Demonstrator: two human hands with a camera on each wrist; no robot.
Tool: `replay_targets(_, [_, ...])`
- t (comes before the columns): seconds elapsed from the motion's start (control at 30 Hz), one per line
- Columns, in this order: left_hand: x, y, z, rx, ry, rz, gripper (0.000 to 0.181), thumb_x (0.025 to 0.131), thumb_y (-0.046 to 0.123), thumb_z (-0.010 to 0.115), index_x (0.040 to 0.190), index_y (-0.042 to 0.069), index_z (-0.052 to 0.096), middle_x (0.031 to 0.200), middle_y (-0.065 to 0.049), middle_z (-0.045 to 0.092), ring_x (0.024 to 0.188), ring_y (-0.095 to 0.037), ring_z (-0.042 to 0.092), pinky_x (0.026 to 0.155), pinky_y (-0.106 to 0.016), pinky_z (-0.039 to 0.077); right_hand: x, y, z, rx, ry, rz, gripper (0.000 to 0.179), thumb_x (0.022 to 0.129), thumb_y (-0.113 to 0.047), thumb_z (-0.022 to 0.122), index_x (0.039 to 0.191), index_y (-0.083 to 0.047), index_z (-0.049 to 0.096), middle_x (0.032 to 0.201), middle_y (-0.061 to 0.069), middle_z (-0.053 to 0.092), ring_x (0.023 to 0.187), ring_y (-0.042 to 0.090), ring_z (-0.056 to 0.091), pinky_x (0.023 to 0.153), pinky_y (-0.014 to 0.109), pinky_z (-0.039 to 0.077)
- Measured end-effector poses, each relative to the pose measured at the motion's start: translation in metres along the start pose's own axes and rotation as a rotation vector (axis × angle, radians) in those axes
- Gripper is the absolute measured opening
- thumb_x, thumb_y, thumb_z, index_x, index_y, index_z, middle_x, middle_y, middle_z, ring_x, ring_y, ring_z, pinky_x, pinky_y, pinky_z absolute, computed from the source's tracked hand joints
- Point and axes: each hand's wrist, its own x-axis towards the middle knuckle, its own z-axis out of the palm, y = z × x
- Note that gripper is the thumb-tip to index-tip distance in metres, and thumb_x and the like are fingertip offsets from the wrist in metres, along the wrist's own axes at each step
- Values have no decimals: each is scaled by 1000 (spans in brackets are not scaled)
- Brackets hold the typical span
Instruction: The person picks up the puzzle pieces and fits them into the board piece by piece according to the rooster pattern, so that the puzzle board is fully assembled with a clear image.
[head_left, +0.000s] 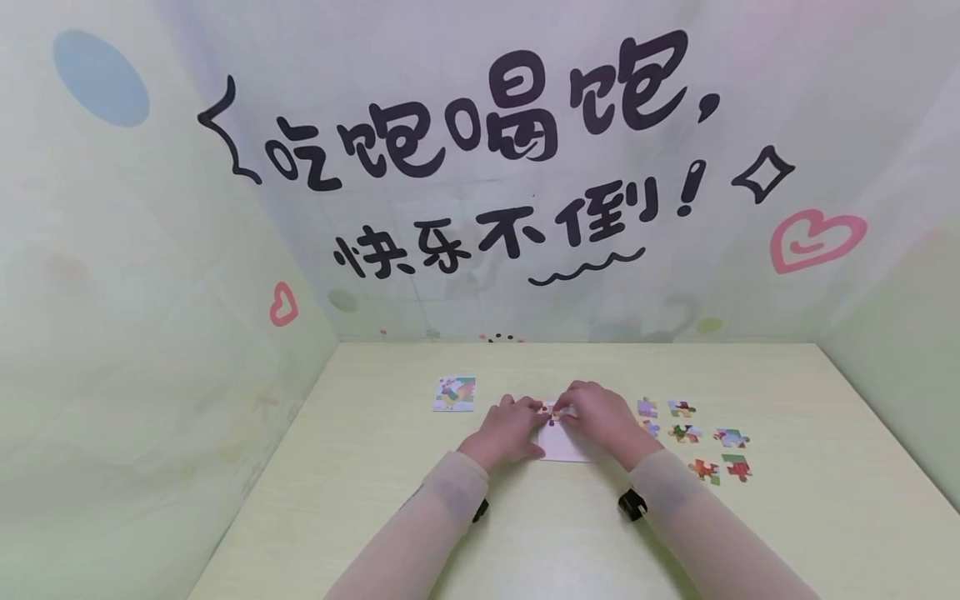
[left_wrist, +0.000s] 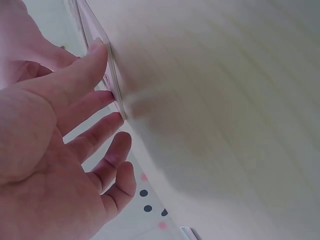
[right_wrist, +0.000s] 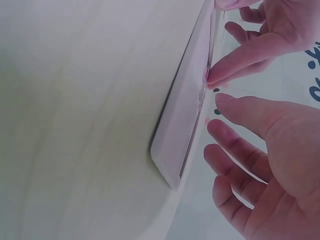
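A shallow white puzzle tray [head_left: 566,446] lies on the table between the hands, with small colourful puzzle pieces [head_left: 552,421] along its far side. My left hand [head_left: 510,429] rests at the tray's left edge, its thumb near the front corner and its fingers reaching to the far-left pieces. In the left wrist view, the fingers of that hand [left_wrist: 82,135] are mostly extended along the edge. From the right, my right hand [head_left: 600,417] reaches over the tray and pinches a puzzle piece at its far side. Its index finger is hidden behind the thumb in the right wrist view.
Several loose puzzle pieces [head_left: 685,433] are spread over the table to the right of the right hand. A square picture card [head_left: 454,394] lies at the back left. Behind the table [head_left: 555,533] hangs a printed backdrop [head_left: 480,208] with black lettering.
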Motion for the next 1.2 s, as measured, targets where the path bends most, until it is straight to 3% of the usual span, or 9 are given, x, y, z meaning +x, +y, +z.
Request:
replay_targets(0.23, [0,-1,2,-69,-9,-15,68,87,42,81,149,29,56,158,5,50,128,-25,48,105,-45,44,-11,0,-6,-6,-12,29,17,90,-17,80,106,-18,81,113,5,75,108,30,70,87,49,58])
replay_targets(0.47, [1,-2,0,-108,-6,-22,67,87,40,83,147,28,58,157,4,50,131,-26,48,109,-47,43,-23,2,-12,36,21,32,16,89,-16,79,106,-15,81,108,4,75,104,30,71,88,49,58])
replay_targets(0.93, [1,0,1,-54,-7,-28,68,85,41,83,147,28,58,156,4,51,131,-26,48,109,-44,42,-44,13,-24,53,32,56,15,92,-19,76,106,-15,80,109,4,75,95,26,72,78,46,58])
replay_targets(1.2, [1,1,2,-58,-7,-28,68,85,40,83,147,28,58,157,4,51,131,-26,48,109,-43,42,-48,18,-27,58,42,72,15,91,-19,78,106,-14,80,106,3,75,94,25,71,80,46,58])
